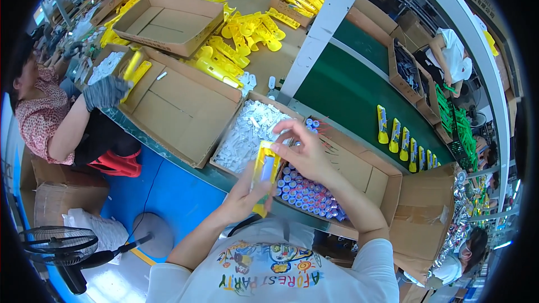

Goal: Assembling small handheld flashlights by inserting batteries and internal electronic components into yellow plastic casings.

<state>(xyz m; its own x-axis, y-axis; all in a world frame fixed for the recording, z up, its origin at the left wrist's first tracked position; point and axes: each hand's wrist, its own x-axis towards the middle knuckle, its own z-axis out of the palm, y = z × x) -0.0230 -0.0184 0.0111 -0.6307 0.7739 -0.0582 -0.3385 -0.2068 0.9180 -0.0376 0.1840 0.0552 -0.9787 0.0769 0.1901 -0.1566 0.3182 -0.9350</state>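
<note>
My left hand [244, 195] is closed round a yellow plastic casing [260, 169], held tilted in front of my chest. A pale purple cylinder [267, 169], which looks like a battery cell, lies inside it. At the upper end of the casing is my right hand [306, 151]. Its thumb touches or nearly touches the rim, while the bent forefinger stays apart from the thumb. Just beyond the hands stands a carton of small white plastic parts [247, 134]. Right of it, a carton holds several upright purple-wrapped cylinders [309, 195] with red wires.
Flat cardboard trays [182, 106] and heaped yellow casings [247, 33] cover the table's left. Filled casings [396, 134] stand in a row on the green conveyor [348, 87], behind a white metal post [325, 28]. A gloved co-worker's hand [106, 94] holds yellow pieces. A fan [67, 252] stands lower left.
</note>
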